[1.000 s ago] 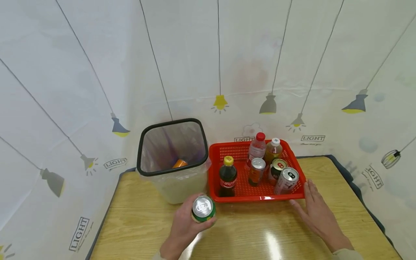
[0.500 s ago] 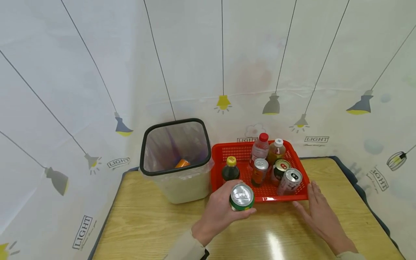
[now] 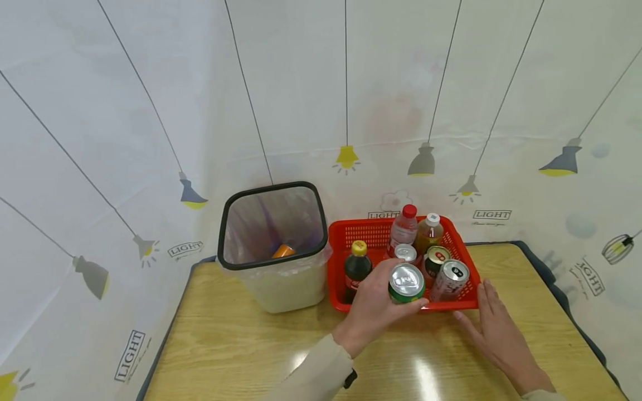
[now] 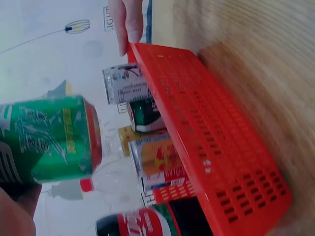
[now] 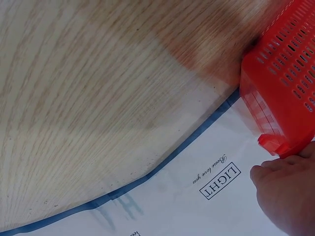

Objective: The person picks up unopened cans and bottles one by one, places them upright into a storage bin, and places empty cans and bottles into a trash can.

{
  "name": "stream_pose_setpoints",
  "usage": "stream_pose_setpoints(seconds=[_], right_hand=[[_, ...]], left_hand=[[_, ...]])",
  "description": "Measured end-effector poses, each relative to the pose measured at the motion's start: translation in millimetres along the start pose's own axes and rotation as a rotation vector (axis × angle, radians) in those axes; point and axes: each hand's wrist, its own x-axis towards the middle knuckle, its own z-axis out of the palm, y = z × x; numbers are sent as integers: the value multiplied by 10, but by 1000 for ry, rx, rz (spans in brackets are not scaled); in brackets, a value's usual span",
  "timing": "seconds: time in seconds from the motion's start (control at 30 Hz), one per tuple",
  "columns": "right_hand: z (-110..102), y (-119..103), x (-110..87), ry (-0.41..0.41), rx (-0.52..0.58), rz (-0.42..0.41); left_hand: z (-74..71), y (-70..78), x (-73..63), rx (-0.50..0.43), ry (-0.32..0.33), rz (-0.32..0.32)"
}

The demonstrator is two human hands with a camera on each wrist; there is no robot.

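My left hand point(image 3: 373, 306) grips a green drink can point(image 3: 407, 283) by its side, holding it upright over the front edge of the red basket point(image 3: 346, 225). In the left wrist view the green can point(image 4: 49, 139) hangs apart from the basket's wall. My right hand point(image 3: 501, 334) rests its straight fingers against the basket's right front corner. Inside the basket stand a cola bottle point(image 3: 358, 266) with a yellow cap, a red-capped clear bottle point(image 3: 403, 228), a white-capped bottle point(image 3: 429, 231), a pink-and-silver can point(image 3: 450, 281), a black can point(image 3: 435, 259) and an orange can point(image 4: 160, 160), partly hidden behind my hand.
A bin point(image 3: 296, 284) with a black rim and a clear liner stands left of the basket. An orange item point(image 3: 283, 251) lies inside it. The wooden table point(image 3: 225, 345) extends to the front and both sides. A cloth printed with lamps point(image 3: 301, 83) hangs behind.
My left hand has carried the green can rightward and a little forward, from in front of the bin to over the basket's front edge. My right hand has stayed at the basket's corner.
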Motion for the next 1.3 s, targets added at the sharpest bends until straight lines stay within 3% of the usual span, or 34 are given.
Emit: stream_pose_setpoints(seconds=[0.37, 0.5, 0.8, 1.0, 1.13, 1.3], right_hand=[[-1, 27, 14, -14, -16, -2], [-2, 25, 4, 11, -20, -13], [-2, 21, 33, -38, -29, 17], [24, 51, -8, -26, -21, 16], [21, 47, -7, -29, -23, 21], [12, 32, 6, -11, -27, 11]], left_hand=[[396, -44, 212, -30, 10, -140], [546, -80, 234, -59, 33, -227], [806, -119, 265, -66, 65, -363], [949, -222, 205, -80, 74, -449], [1019, -330, 159, -41, 116, -471], [1085, -442, 128, 51, 178, -444]])
